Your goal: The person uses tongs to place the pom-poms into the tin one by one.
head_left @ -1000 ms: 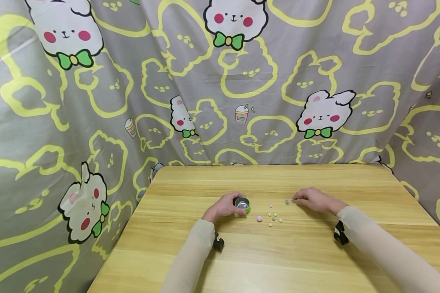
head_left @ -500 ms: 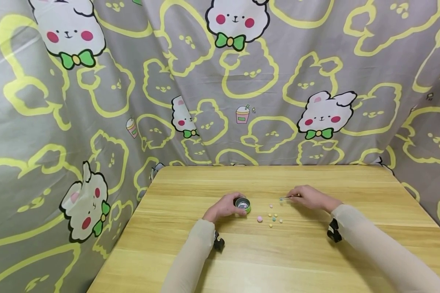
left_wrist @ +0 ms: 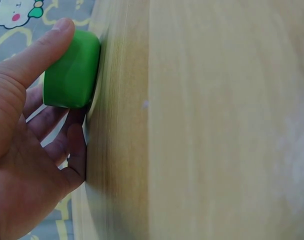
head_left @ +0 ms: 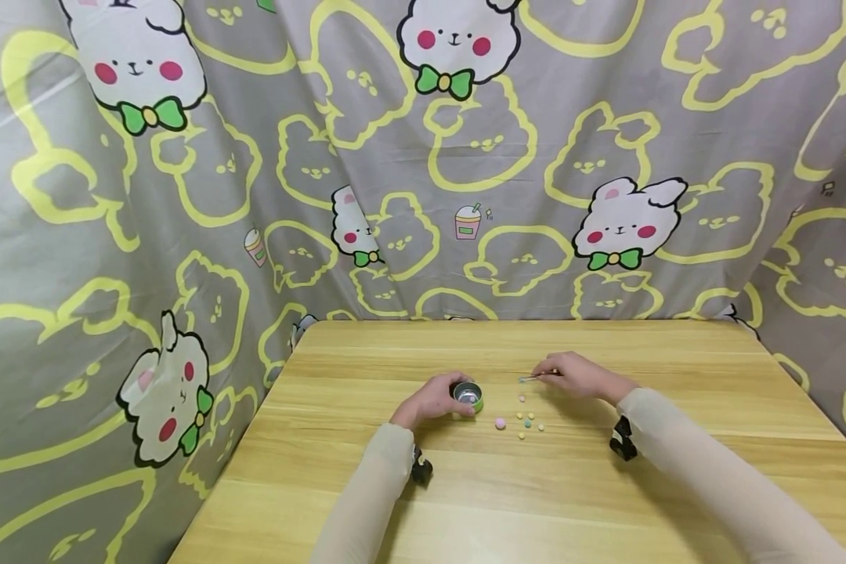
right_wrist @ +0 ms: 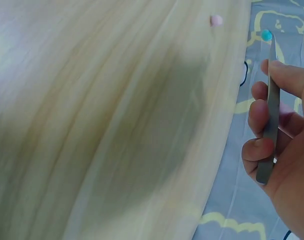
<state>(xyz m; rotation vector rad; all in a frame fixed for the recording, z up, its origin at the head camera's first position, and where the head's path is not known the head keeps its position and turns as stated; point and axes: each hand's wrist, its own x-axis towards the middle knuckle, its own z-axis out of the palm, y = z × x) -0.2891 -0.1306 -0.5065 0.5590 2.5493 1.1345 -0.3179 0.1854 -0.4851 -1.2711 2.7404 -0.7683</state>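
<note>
1. Left hand (head_left: pixel 432 399): fingers and thumb curl round the small green tin (head_left: pixel 468 395), which stands open-topped on the wooden table (head_left: pixel 536 501), left of centre.
2. Right hand (head_left: pixel 578 374): clamped on slim metal tweezers (head_left: pixel 532 378), whose tips point left and carry a small teal bead (right_wrist: pixel 266 35).
3. Loose beads (head_left: pixel 525 419): a scatter of pink, yellow and green ones lies on the table between the hands, just right of the tin.
4. Handling, as a judgement: the beads look light, hard and apt to roll or spring free, so the tips should close across a bead's middle with gentle pressure. The tin looks light enough to slide, hence a grip at its side wall.
5. Head view: shows both hands, the tin's shiny interior and the bead scatter together.
6. Left wrist view: shows the thumb (left_wrist: pixel 39 52) pressing the tin's green wall.
7. Right wrist view: alone shows the bead plainly at the tweezer tips.
</note>
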